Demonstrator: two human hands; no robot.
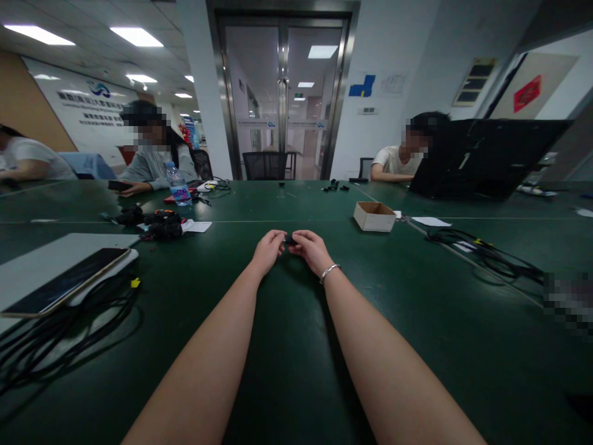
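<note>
Over the green table [296,346], both arms reach forward and the hands nearly meet. Between them is a small black piece [290,239], too small and too covered by fingers to tell its kind. My left hand [269,252] pinches its left end, where a thin light-coloured bit shows. My right hand [313,250], with a silver bracelet [329,272] at the wrist, grips the right end between thumb and fingers. Both hands are closed. An open-topped white box [374,217] stands beyond my right hand, to the right.
On the left lie a phone [69,281], coiled black cables [78,327] and dark gear [157,222] near a water bottle [178,185]. More cables [486,253] lie right, before a large black panel [482,157]. Small black parts [334,185] lie far back. Several people sit around.
</note>
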